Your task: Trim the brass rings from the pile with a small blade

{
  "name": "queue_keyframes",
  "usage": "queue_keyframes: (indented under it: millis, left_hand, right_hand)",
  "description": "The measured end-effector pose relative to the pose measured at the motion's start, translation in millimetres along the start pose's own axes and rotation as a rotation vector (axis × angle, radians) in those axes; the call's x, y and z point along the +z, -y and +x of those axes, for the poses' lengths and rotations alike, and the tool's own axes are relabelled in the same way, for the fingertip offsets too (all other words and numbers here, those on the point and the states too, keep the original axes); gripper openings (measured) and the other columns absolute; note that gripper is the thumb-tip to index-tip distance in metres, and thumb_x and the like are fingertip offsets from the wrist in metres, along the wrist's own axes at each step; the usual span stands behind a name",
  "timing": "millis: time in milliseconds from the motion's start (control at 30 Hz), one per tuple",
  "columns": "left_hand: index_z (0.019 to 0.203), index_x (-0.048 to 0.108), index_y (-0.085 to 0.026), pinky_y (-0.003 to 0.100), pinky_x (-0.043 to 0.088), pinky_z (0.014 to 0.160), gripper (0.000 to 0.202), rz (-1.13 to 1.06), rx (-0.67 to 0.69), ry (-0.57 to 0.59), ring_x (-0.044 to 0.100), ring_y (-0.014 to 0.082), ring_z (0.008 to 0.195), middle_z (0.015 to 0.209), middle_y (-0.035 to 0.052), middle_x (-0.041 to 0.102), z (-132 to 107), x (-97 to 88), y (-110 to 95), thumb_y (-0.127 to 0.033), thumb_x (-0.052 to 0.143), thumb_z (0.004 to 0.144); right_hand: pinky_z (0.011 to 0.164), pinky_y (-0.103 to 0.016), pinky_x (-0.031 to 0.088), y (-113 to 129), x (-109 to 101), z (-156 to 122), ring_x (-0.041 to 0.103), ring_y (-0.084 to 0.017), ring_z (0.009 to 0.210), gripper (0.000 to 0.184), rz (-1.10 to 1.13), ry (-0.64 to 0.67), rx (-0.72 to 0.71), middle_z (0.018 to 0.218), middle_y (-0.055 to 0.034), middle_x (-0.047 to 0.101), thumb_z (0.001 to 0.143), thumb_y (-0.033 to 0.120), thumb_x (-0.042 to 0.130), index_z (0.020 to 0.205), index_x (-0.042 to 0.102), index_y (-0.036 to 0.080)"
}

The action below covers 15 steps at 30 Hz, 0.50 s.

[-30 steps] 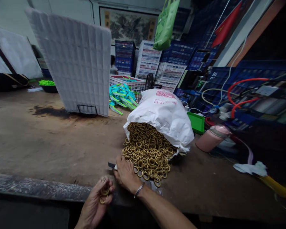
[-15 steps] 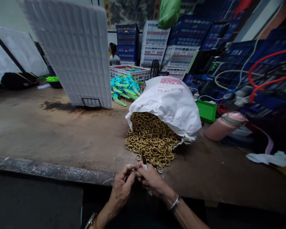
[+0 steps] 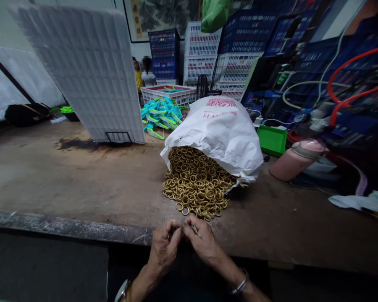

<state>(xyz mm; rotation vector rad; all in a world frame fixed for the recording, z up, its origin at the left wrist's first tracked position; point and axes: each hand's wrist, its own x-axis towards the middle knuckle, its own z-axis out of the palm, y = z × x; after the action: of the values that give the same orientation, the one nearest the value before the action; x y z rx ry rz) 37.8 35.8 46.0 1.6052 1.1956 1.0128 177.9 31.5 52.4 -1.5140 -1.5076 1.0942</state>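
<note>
My left hand point(image 3: 164, 244) is closed at the front edge of the workbench, its thumb and forefinger pinched together. A brass-coloured ring showed between the hands a moment earlier; now the fingers mostly hide it. My right hand point(image 3: 203, 242) meets the left at the fingertips and is closed round a slim pale tool point(image 3: 194, 227), of which only a short piece shows. Just beyond both hands, a heap of brass-coloured rings point(image 3: 201, 188) spills from the mouth of a white woven sack point(image 3: 219, 134) lying on its side.
A tall white ribbed panel point(image 3: 82, 75) stands in a black wire holder on the workbench point(image 3: 66, 180). Turquoise and lime pieces point(image 3: 162, 111) lie behind the sack. To the right are a green tray point(image 3: 272, 139) and a pink cylinder point(image 3: 297, 161). Two people stand near stacked crates point(image 3: 201, 50).
The view has shifted slightly. The tool's black end, which pointed up from my right hand, is out of sight, and the ring between the hands is less visible. A second person shows behind.
</note>
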Motion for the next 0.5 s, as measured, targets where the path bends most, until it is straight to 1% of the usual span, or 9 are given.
queue_keyframes:
  millis: [67,133,233,300,333,400,433,500]
  left_hand:
    - [0.072,0.056,-0.016,0.022,0.035,0.055,0.015,-0.083,-0.069,0.033,0.044,0.0106,0.055,0.06,-0.0023,0.05,0.8,0.9,-1.4,-0.03,0.052,0.077]
    - [0.067,0.053,-0.016,0.02,0.032,0.051,0.021,-0.206,-0.18,0.086,0.039,0.0088,0.051,0.057,-0.0039,0.046,2.1,0.8,-3.9,-0.035,0.053,0.076]
    - [0.062,0.048,-0.017,0.018,0.023,0.041,0.031,-0.398,-0.372,0.222,0.029,0.0057,0.042,0.048,-0.007,0.038,3.1,-0.1,-7.1,-0.045,0.053,0.075]
    - [0.063,0.046,-0.017,0.018,0.016,0.037,0.034,-0.52,-0.465,0.295,0.021,0.0042,0.037,0.046,-0.0086,0.034,2.5,-0.1,-7.8,-0.048,0.05,0.076]
    - [0.065,0.046,-0.017,0.018,0.013,0.036,0.033,-0.575,-0.493,0.306,0.018,0.0037,0.036,0.047,-0.0089,0.033,2.1,0.1,-8.0,-0.048,0.049,0.076]
    - [0.068,0.046,-0.017,0.017,0.01,0.035,0.031,-0.639,-0.519,0.285,0.016,0.0029,0.036,0.049,-0.0087,0.036,1.4,1.1,-8.1,-0.046,0.05,0.077]
    - [0.069,0.046,-0.017,0.017,0.011,0.035,0.03,-0.642,-0.522,0.264,0.017,0.0026,0.036,0.051,-0.0084,0.037,1.3,1.6,-8.3,-0.045,0.051,0.077]
    - [0.07,0.045,-0.017,0.017,0.013,0.036,0.029,-0.62,-0.517,0.225,0.021,0.0024,0.037,0.052,-0.008,0.038,1.5,2.2,-8.5,-0.045,0.052,0.076]
  right_hand:
    - [0.052,-0.021,0.03,0.9,0.4,-0.7,0.038,-0.008,0.055,0.024,-0.053,-0.01,-0.008,0.057,0.0055,0.042,0.079,0.035,0.042,0.064,0.046,0.018]
    - [0.052,-0.021,0.029,2.1,1.2,0.2,0.038,-0.009,0.055,0.023,-0.048,-0.002,0.018,0.056,0.0056,0.042,0.079,0.034,0.041,0.063,0.046,0.018]
    - [0.052,-0.021,0.03,2.4,1.5,2.6,0.039,-0.009,0.055,0.025,0.001,0.009,0.053,0.056,0.0053,0.042,0.078,0.036,0.042,0.062,0.046,0.018]
    - [0.054,-0.021,0.032,1.1,0.8,3.9,0.041,-0.009,0.056,0.025,0.055,0.022,0.065,0.056,0.0047,0.045,0.079,0.037,0.042,0.063,0.047,0.018]
    - [0.054,-0.021,0.033,0.0,0.2,4.3,0.043,-0.01,0.056,0.025,0.086,0.03,0.071,0.057,0.0042,0.047,0.08,0.037,0.04,0.064,0.047,0.018]
    - [0.055,-0.021,0.034,-2.4,-1.3,4.3,0.046,-0.01,0.056,0.026,0.101,0.029,0.078,0.058,0.003,0.05,0.082,0.034,0.035,0.066,0.048,0.018]
    - [0.056,-0.021,0.034,-3.8,-1.9,3.8,0.047,-0.011,0.057,0.026,0.063,0.014,0.071,0.058,0.0024,0.051,0.082,0.032,0.033,0.067,0.049,0.018]
    - [0.056,-0.022,0.033,-6.9,-2.5,1.7,0.048,-0.011,0.057,0.022,-0.102,-0.008,0.032,0.06,0.0014,0.053,0.081,0.027,0.033,0.071,0.051,0.018]
